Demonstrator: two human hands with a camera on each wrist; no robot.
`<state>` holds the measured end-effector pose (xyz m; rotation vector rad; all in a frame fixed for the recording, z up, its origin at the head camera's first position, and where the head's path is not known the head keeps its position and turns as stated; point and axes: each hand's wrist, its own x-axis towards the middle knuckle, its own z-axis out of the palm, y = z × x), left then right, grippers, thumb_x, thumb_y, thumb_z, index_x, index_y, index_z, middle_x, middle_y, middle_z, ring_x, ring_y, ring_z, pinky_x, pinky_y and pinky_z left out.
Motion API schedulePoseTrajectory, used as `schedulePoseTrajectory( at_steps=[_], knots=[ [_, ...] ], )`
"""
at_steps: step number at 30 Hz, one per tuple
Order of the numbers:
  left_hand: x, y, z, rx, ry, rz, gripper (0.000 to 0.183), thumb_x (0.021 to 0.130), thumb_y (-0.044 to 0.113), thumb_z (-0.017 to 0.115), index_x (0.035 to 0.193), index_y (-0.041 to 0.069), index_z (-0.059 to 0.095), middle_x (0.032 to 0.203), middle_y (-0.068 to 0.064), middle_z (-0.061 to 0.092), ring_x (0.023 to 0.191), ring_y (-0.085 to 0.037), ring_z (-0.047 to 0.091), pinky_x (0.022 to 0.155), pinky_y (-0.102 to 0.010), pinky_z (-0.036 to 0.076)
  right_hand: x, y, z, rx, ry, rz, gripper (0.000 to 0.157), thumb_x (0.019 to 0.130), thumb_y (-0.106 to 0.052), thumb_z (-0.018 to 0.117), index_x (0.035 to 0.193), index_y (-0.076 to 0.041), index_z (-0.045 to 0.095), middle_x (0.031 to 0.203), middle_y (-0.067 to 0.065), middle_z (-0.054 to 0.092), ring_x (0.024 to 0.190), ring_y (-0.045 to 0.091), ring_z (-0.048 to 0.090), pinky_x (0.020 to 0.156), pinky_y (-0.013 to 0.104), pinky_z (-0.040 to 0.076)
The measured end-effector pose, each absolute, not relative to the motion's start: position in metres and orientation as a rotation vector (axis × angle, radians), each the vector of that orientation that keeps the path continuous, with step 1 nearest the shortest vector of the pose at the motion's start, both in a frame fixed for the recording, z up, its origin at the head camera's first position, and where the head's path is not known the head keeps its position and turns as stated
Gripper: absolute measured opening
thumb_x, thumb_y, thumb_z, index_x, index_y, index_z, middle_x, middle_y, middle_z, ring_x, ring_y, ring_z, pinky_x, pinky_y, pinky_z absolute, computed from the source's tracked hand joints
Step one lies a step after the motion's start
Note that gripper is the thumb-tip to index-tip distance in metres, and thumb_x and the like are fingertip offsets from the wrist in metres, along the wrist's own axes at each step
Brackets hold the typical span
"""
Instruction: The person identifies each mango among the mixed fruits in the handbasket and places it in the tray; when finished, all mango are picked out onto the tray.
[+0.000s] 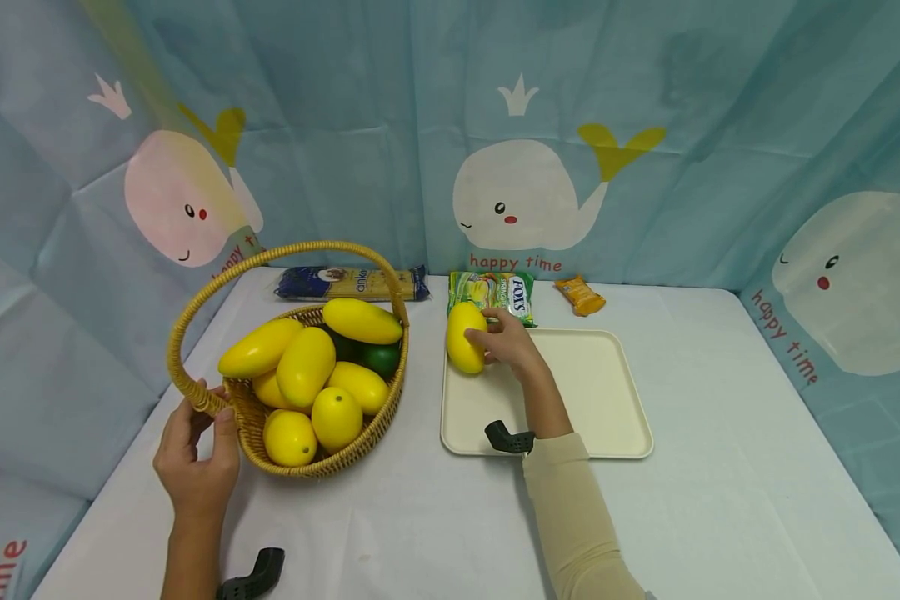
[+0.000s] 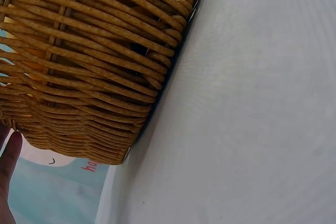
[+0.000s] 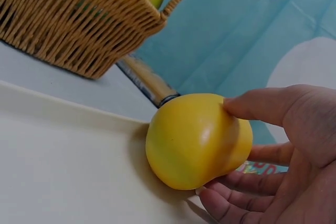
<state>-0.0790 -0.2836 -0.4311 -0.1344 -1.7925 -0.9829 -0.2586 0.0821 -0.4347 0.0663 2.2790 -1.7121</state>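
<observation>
My right hand holds a yellow mango between thumb and fingers, at the far left corner of a cream tray. In the right wrist view the mango shows a greenish tinge and sits low against the tray's surface. On the left stands a wicker basket with a tall arched handle. My left hand grips it where the handle meets the rim. Several yellow mangoes and a dark green fruit fill the basket.
Behind the basket lies a long blue and yellow pasta packet. A green Fox's candy bag rests just beyond the tray, with a small orange packet to its right. A whale-print curtain borders the white table.
</observation>
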Motion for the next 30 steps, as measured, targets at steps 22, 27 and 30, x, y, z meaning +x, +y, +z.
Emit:
schedulePoseTrajectory(
  at_steps=[22,27,30],
  knots=[
    [-0.079,-0.285,-0.432,-0.132,-1.813,-0.960,0.036,0.089,-0.006,0.065,0.125,-0.012,0.062,0.108,-0.027,0.068,0.105,-0.014,0.065,0.096,-0.018,0.049,-0.216,0.037,-0.370,-0.414,2.985,-1.167,0.044,0.094,-0.027,0.069,0.132,-0.006,0.063,0.131,0.012,0.064,0.122,0.029,0.056,0.104,0.045,0.047],
    [-0.077,-0.285,-0.432,-0.123,-1.821,-0.956,0.037,0.089,-0.007,0.065,0.126,-0.011,0.062,0.109,-0.025,0.068,0.106,-0.013,0.065,0.096,-0.018,0.048,-0.196,0.005,-0.364,-0.775,3.025,-0.991,0.042,0.094,-0.028,0.070,0.130,-0.007,0.065,0.130,0.008,0.064,0.120,0.024,0.058,0.100,0.039,0.050],
    [-0.078,-0.286,-0.433,-0.129,-1.811,-0.963,0.038,0.088,-0.008,0.065,0.126,-0.011,0.062,0.108,-0.027,0.067,0.105,-0.012,0.065,0.096,-0.018,0.049,-0.190,-0.015,-0.362,-1.002,3.030,-0.880,0.042,0.094,-0.028,0.070,0.130,-0.008,0.065,0.130,0.007,0.063,0.118,0.023,0.058,0.099,0.034,0.050]
  ],
)
